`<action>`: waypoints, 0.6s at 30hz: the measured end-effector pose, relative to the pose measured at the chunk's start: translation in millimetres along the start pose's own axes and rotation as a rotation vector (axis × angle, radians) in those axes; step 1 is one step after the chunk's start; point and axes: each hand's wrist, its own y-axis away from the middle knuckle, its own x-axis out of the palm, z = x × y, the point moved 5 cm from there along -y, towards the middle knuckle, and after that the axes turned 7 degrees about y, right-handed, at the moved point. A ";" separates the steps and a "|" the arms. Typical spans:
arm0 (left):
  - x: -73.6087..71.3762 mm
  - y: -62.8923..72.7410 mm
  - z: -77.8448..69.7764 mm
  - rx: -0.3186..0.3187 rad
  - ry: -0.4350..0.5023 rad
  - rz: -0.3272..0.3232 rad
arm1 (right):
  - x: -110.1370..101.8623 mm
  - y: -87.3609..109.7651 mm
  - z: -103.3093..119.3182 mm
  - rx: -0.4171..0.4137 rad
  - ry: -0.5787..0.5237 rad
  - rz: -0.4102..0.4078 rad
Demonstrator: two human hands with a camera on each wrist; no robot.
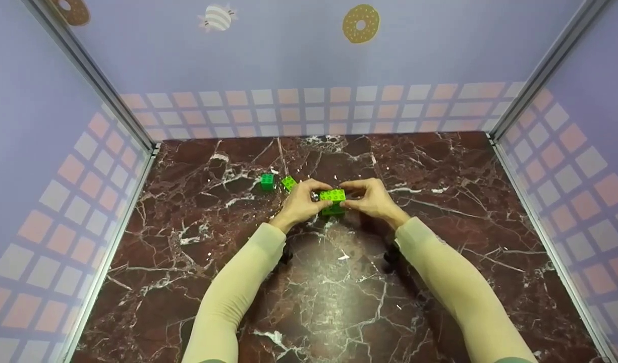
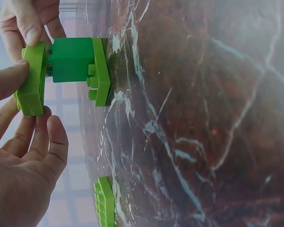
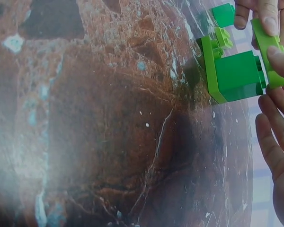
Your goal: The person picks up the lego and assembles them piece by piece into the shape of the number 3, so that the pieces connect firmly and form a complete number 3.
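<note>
My left hand (image 1: pixel 299 202) and right hand (image 1: pixel 373 202) pinch a lime-green toy building brick (image 1: pixel 332 194) between them, thumbs on the near side. Directly beneath it is a dark green brick (image 2: pixel 73 59), which stands on a lime-green base brick (image 3: pixel 211 71) on the tabletop. Bare studs show on one end of that base. In the left wrist view the held brick (image 2: pixel 33 80) sits slightly tilted at the dark green brick's studs. I cannot tell whether it is pressed on.
Left of the hands, a loose dark green brick (image 1: pixel 267 182) and a loose lime-green brick (image 1: pixel 288 183) lie on the dark red marbled tabletop (image 1: pixel 339 302). Patterned lilac panels (image 1: pixel 309 65) enclose the table at the back and both sides.
</note>
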 end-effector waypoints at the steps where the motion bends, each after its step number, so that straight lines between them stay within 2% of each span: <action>1: 0.5 0.0 0.3 -0.002 0.002 -0.002 | -0.4 -0.1 0.1 -0.003 0.003 -0.007; 18: 5.1 -0.5 1.6 0.008 0.030 0.001 | 0.4 1.2 -2.2 -0.011 0.047 -0.015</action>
